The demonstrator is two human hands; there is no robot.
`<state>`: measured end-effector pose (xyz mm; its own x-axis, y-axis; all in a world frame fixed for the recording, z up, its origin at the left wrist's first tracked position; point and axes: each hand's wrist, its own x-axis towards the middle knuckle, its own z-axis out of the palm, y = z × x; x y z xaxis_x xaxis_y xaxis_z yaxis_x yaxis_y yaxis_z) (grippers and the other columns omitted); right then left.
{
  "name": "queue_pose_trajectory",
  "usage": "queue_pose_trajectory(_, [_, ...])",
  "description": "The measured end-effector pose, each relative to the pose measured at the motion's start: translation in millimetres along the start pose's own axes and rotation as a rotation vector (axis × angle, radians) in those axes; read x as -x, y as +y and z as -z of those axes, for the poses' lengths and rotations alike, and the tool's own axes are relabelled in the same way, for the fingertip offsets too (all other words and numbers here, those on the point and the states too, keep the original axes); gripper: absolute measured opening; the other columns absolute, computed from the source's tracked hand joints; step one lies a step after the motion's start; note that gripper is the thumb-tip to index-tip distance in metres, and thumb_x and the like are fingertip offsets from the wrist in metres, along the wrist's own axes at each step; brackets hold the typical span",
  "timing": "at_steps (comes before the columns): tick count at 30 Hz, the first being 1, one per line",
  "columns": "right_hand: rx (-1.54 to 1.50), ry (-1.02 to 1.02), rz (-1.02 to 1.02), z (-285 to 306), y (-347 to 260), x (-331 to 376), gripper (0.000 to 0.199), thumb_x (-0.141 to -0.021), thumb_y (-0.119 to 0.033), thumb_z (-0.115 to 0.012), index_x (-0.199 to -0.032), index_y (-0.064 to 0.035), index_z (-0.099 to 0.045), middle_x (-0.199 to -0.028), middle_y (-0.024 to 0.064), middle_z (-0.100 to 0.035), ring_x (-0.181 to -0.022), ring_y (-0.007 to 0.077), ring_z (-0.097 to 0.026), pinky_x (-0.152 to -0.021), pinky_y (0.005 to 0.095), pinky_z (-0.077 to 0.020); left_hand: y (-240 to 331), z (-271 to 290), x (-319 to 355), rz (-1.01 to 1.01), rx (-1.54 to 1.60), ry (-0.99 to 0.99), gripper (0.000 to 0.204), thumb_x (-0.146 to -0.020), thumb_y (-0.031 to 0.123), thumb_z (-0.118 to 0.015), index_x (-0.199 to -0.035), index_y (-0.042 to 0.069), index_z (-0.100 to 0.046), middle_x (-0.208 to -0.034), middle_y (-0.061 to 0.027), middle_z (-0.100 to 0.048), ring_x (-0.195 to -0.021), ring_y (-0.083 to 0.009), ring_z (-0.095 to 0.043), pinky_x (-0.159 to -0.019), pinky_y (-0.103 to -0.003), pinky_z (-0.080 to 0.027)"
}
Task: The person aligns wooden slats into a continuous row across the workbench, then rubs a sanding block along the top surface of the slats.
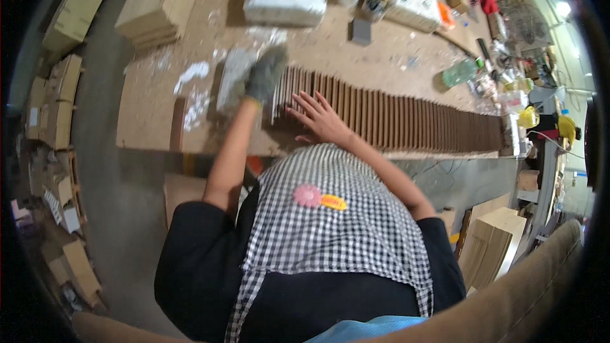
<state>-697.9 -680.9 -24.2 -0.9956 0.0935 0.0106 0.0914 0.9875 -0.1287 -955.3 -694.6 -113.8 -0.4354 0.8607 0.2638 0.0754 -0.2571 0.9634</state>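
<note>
Head view: thin, upright brown slats [394,121] seem lined up toward 3 o'clock, one brown strip [178,124] left out at 9, my bare right hand [327,123] with fingers apart, my grey-gloved left hand [266,77] with grip I cannot tell.

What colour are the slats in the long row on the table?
The slats are brown, with some whitish edges leftmost; the head view shows this.

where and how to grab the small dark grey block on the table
Probably its left and right sides, coming down from above: the small dark grey block sits apart from other things on the table, its top uncovered.
</note>
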Motion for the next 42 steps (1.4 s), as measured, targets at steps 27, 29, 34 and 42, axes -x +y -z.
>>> queue_pose_trajectory(27, [0.039, 0.143, 0.297, -78, 17, 20, 0.035, -0.087, -0.023, -0.065, -0.122, -0.0226, -0.064, -0.136, 0.0073, -0.051, -0.146, 0.0279, -0.034, -0.119, 0.0730, -0.0136, 12, -110, -30, 0.273, -0.599, -0.552, 0.040, -0.092, 0.042, -0.068, -0.122, 0.015, -0.074, -0.121, -0.0061, -0.073, -0.110, -0.0206, -0.069, -0.097, -0.033, -0.052])
queue_pose_trajectory(29, [0.058, 0.144, 0.288, -80, 22, 24, 0.034, -0.086, -0.024, -0.065, -0.120, -0.0238, -0.066, -0.138, 0.0056, -0.050, -0.146, 0.0252, -0.034, -0.118, 0.0745, -0.0133, 15, -118, -21, 0.280, -0.580, -0.505, 0.039, -0.094, 0.042, -0.065, -0.122, 0.016, -0.074, -0.123, -0.0060, -0.072, -0.112, -0.0226, -0.068, -0.098, -0.034, -0.051])
queue_pose_trajectory(34, [0.067, 0.011, 0.296, -65, 25, 29, 0.077, -0.089, -0.027, -0.064, -0.157, -0.0401, -0.029, -0.161, 0.0029, -0.033, -0.152, 0.0279, -0.023, -0.122, 0.0674, -0.0108, 10, -98, -29, 0.264, -0.648, -0.590, 0.038, -0.098, 0.040, -0.059, -0.125, 0.016, -0.072, -0.129, -0.0079, -0.069, -0.116, -0.0258, -0.066, -0.100, -0.037, -0.050])
queue_pose_trajectory(42, [0.205, -0.120, 0.249, -44, 50, 55, 0.078, -0.094, -0.031, -0.059, -0.159, -0.0453, -0.017, -0.170, -0.0010, -0.006, -0.157, 0.0251, -0.007, -0.124, 0.0637, -0.0029, -1, -107, -69, 0.357, -0.387, -0.870, 0.043, -0.095, 0.045, -0.066, -0.129, 0.018, -0.070, -0.131, -0.0041, -0.069, -0.120, -0.0193, -0.064, -0.102, -0.034, -0.050])
